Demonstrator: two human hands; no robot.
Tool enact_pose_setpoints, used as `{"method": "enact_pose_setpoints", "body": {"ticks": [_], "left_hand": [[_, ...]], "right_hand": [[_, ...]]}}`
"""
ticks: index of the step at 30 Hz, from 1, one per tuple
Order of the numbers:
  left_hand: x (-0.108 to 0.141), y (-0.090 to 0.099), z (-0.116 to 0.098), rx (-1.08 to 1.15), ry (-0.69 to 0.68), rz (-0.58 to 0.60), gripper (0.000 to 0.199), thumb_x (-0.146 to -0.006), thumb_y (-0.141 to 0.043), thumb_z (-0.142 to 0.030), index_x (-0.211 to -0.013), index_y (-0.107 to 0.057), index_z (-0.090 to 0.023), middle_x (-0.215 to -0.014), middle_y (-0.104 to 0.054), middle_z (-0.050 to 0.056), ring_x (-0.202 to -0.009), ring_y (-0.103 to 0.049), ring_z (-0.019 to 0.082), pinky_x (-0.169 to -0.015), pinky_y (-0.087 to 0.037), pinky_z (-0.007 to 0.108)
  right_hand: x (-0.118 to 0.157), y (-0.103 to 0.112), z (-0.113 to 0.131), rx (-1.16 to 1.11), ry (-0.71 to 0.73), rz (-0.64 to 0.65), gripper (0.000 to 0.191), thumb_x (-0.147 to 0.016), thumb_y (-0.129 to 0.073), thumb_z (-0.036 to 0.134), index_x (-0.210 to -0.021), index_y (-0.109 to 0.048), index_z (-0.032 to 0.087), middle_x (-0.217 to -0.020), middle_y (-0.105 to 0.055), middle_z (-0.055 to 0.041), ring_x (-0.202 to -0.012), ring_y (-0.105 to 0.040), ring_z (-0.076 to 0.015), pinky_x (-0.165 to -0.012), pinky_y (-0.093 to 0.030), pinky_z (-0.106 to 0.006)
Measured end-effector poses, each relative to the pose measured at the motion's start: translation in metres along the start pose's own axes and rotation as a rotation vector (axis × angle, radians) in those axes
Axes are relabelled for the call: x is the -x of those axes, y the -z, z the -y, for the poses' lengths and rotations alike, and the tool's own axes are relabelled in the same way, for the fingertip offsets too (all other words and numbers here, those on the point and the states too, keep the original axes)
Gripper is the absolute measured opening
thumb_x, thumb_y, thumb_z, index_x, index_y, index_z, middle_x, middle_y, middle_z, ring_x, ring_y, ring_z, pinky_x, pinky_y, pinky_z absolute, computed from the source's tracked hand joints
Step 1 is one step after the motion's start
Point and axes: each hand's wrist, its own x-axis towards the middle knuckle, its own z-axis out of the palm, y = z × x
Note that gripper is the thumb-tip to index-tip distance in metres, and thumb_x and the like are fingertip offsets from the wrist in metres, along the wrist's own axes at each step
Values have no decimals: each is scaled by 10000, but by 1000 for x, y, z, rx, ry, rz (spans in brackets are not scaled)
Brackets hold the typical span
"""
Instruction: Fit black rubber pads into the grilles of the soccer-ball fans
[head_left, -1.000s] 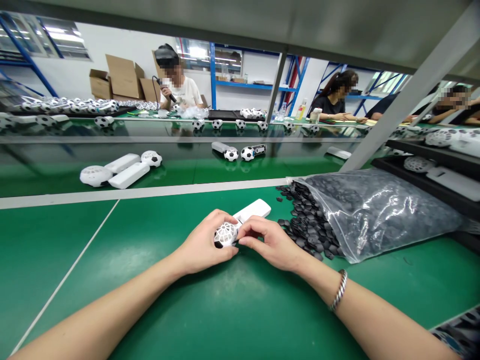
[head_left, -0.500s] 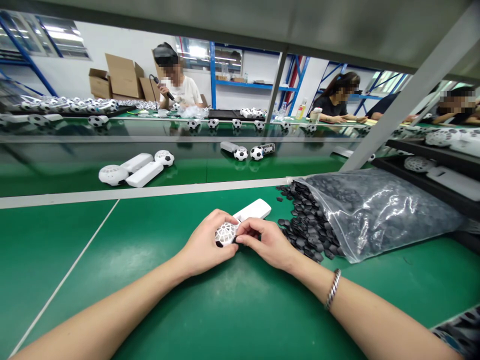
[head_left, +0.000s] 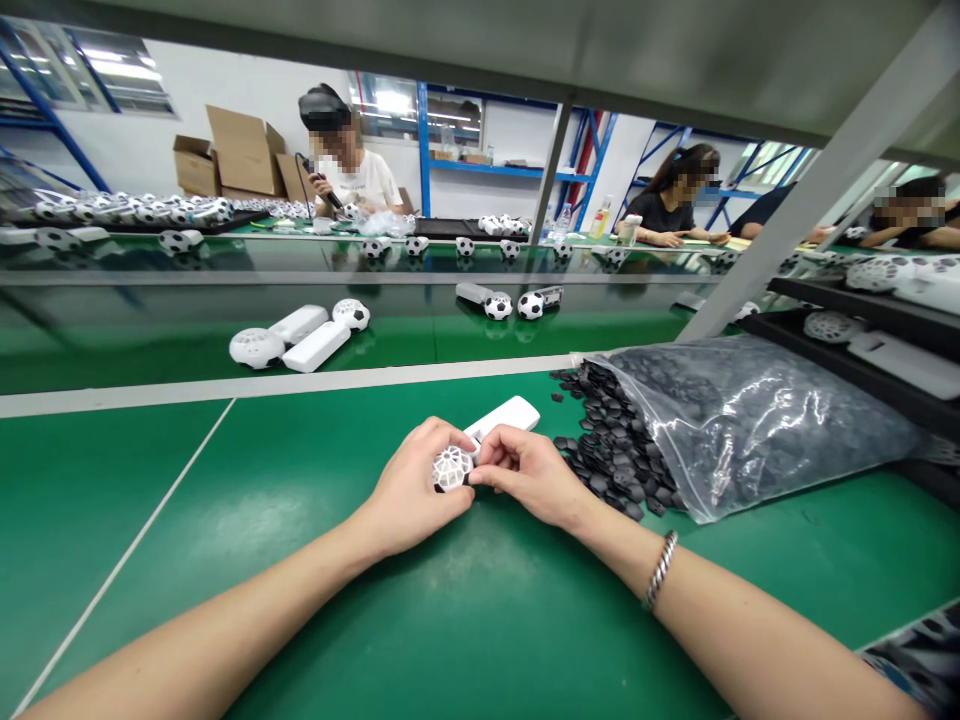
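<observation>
A white piece with a round latticed soccer-ball head (head_left: 452, 468) and a long white handle (head_left: 504, 418) lies over the green table. My left hand (head_left: 417, 486) wraps round the ball head, fingers behind it and thumb in front. Thumb and fingertips of my right hand (head_left: 527, 472) are pinched together at the head's right side; what they grip there is too small and hidden to name. Dark patches show along the head's lower edge. Just right of my right hand, many black pentagon pieces (head_left: 622, 455) spill from a clear plastic bag (head_left: 757, 430).
Beyond the pale strip (head_left: 180, 387), a green conveyor (head_left: 405, 345) carries white latticed and black-and-white ball pieces. Black trays (head_left: 780, 345) with white pieces stand at the right, beside a slanted grey post (head_left: 772, 220). Several people sit across the line.
The pieces on the near conveyor have shifted right, those on the far one slightly left. My right fingers have moved slightly at the ball head; my left hand still holds it.
</observation>
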Motion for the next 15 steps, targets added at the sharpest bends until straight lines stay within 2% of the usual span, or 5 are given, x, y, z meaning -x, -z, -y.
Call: {"method": "enact_pose_setpoints", "body": {"ticks": [6, 9, 12, 15], "left_hand": [[0, 2, 1, 24, 11, 6, 284, -642, -565, -140, -911, -524, -221, -945, -516, 7, -906, -518, 191, -780, -424, 309], [-1, 5, 5, 88, 38, 28, 290, -642, -586, -162, -921, -531, -217, -943, -511, 2, -854, -520, 177, -742, -419, 294], [-3, 8, 11, 278, 154, 90, 338, -634, -629, -196, -955, -526, -210, -865, -526, -14, -716, -510, 140, -633, -412, 254], [-7, 12, 16, 553, 285, 135, 372, -634, -652, -208, -980, -515, -194, -787, -557, -23, -638, -492, 113, -564, -391, 217]], "right_hand": [[0, -2, -1, 1, 10, 3, 237, -688, -689, 323, -704, -514, 165, -624, -522, 42, -559, -475, -81, -532, -383, -215], [2, -2, 0, 74, 57, 2, 181, -734, -649, 297, -735, -520, 170, -651, -536, 35, -579, -485, -87, -549, -397, -219], [4, 2, 4, 299, 221, -62, 168, -754, -640, 300, -802, -533, 180, -751, -563, 6, -674, -509, -116, -617, -424, -245], [5, 8, 7, 635, 368, -152, 326, -708, -697, 311, -975, -545, 203, -978, -573, -45, -925, -492, -193, -793, -412, -328]]}}
